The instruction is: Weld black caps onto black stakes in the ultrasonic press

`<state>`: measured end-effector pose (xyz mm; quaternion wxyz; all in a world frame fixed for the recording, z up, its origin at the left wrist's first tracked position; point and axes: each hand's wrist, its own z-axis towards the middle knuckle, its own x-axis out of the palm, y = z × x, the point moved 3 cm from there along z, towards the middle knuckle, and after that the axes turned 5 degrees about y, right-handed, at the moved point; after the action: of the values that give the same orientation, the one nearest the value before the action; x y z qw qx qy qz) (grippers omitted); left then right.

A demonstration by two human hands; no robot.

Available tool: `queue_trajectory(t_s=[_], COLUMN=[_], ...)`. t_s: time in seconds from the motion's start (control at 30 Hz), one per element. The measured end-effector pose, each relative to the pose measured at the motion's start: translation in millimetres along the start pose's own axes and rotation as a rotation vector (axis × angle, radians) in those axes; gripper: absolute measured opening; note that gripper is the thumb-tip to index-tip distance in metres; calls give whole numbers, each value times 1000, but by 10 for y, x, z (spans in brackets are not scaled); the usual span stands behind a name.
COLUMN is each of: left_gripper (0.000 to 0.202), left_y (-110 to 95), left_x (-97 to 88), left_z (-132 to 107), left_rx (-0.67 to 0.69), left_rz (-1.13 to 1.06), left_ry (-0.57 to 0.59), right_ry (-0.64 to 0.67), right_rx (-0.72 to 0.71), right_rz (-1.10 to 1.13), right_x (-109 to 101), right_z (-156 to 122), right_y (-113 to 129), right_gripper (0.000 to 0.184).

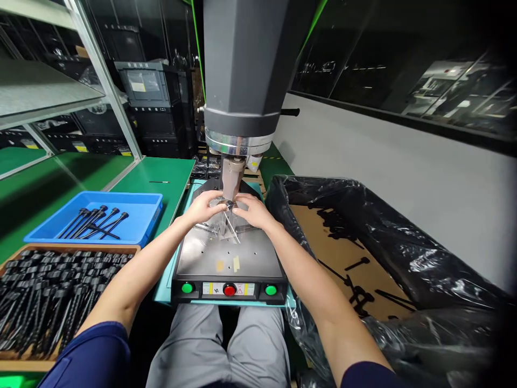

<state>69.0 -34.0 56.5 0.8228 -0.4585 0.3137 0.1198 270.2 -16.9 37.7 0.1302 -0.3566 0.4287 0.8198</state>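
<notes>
My left hand (203, 208) and my right hand (255, 211) meet from both sides at a clear-looking holder (229, 230) on the machine's metal base plate (202, 254). Between my thumbs sits a small, dark, rounded part (230, 205), directly below the metal press head (233, 178). The thumbs and fingers of both hands are curled around this part, with some fingertips hidden behind the press head. A thin, pale line runs down through the holder; what it is I cannot make out.
Left, a blue tray (155, 215) holds several black, knob-headed stems, and a brown tray (135, 249) is heaped with similar ones. Right, a box lined with black plastic (407, 258) contains more. Green buttons (187, 288) flank a red button (229, 290) in front. The press body (244, 64) towers overhead.
</notes>
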Motion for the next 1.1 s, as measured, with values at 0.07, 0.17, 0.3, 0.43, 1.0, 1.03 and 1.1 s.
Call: queue_trajectory(t_s=[0.07, 0.17, 0.3, 0.43, 1.0, 1.03, 1.1], left_gripper=[36, 33, 33, 30, 35, 36, 38], left_y=[-20, -14, -38, -80, -135, -138, -137], left_x=[77, 132, 138, 114, 154, 159, 165], left_z=[22, 30, 14, 12, -26, -33, -50], left_rx=[24, 39, 54, 58, 244, 256, 281], left_rz=[38, 70, 103, 133, 364, 378, 397], left_ry=[68, 95, 97, 118, 143, 137, 121], right_ry=[-13, -81, -146, -202, -354, -302, -221], right_rx=[8, 11, 15, 53, -176, -200, -218], right_rz=[-2, 16, 56, 74, -200, -214, -248], right_x=[59, 116, 171, 150, 100, 132, 195], right_z=[-44, -137, -242, -294, -333, -327, -320], right_y=[-31, -86, -121, -91, 349, 364, 366], right_gripper=[36, 37, 41, 41, 38, 38, 39])
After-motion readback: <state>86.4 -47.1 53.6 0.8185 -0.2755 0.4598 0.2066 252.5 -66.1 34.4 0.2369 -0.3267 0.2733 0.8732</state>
